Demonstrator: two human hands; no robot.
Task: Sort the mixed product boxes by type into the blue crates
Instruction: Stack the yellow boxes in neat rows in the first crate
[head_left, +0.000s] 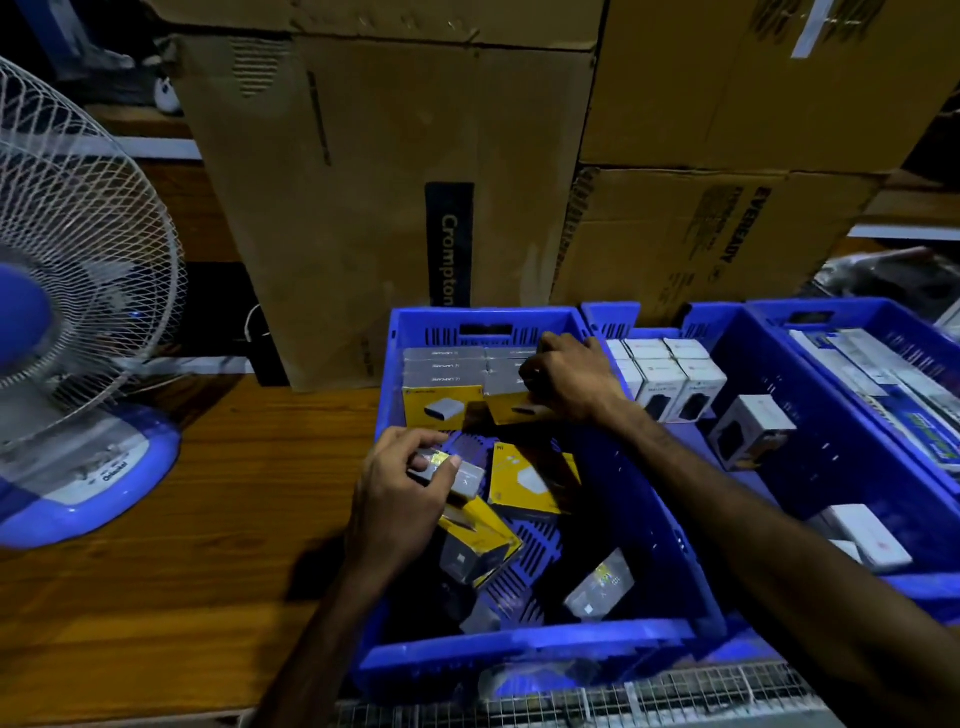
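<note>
- This looks like a stockroom or the back storage of an electrical goods shop, dimly lit.
- Large corrugated cartons (395, 208) fill the upper half of the frame, stacked against each other; one bears a "Crompton" strip, another at upper right reads "EVEREADY" (727, 234).
- Blue plastic crates (519, 660) sit side by side across the lower right, holding many small retail boxes: yellow-and-grey boxes (441, 408) in rows, white boxes (670, 382) in the next crate.
- A wooden table (208, 519) at lower left carries a blue-and-white table fan (78, 291).
- Wire mesh (623, 696) runs along the bottom edge.
</note>
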